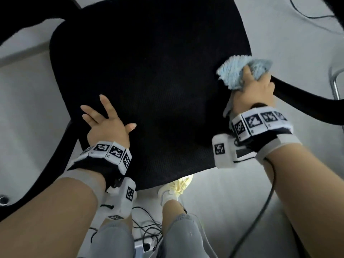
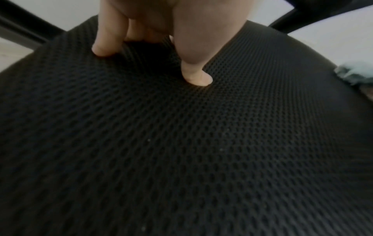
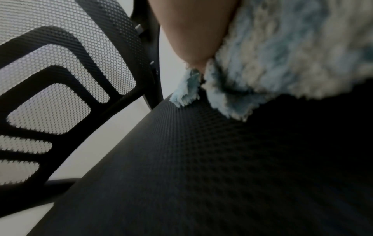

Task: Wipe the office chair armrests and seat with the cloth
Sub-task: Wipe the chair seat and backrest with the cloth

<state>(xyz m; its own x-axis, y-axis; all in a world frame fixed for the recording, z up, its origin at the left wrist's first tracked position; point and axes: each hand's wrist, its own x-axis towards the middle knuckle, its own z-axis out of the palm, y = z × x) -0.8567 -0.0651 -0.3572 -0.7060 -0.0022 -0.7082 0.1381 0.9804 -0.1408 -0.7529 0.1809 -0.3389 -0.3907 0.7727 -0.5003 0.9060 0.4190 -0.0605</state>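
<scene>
1. writing: no brand or readable text anywhere. the wrist bands [image 1: 109, 152] carry black-and-white square code markers only; small characters beside them are too small to read.
2. left hand [image 1: 107, 123]: fingers spread and nearly straight, holding nothing. the left wrist view shows a fingertip and the thumb tip [image 2: 198, 79] pressing into the mesh of the seat [image 1: 149, 81], on its front-left part.
3. right hand [image 1: 255, 90]: fingers curled round the cloth [image 1: 234, 71], gripping it bunched. a pale blue fluffy cloth; tufts stick out past the knuckles and a loose end hangs below the wrist.
4. cloth position: at the seat's right edge, just beside the right armrest [image 1: 305, 101]. in the right wrist view its lower fringe [image 3: 232, 102] touches the black mesh.
5. hands lie well apart, on opposite sides of the seat; the dark middle of the seat is between them.
6. backrest [image 3: 60, 79]: black frame with see-through mesh panels, rising behind the seat.
7. left armrest [image 1: 31, 13] curves round the seat's far-left side, touched by neither hand.
8. floor [image 1: 242, 202]: pale grey, with cables [image 1: 147, 226] near the person's feet.
</scene>
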